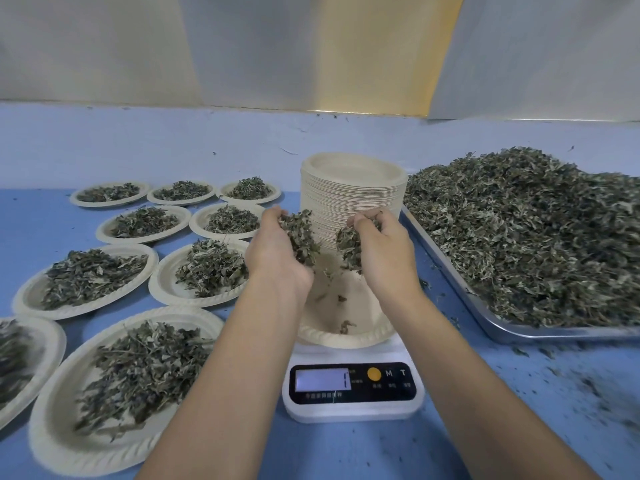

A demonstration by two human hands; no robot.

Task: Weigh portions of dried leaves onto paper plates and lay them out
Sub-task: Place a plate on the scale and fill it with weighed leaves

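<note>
1. Filling step: the left hand (277,247) and right hand (384,251) hover above the plate (346,336) on the scale (353,386).
2. Each hand is curled round a clump of leaves (299,237); only a few flakes lie on the plate below.
3. The display reads very low.
4. Next, probably: release gently, watch the reading, and top up from the tray (485,320) right of the right hand.
5. Filled plates (156,223) lie left of the left hand.
</note>
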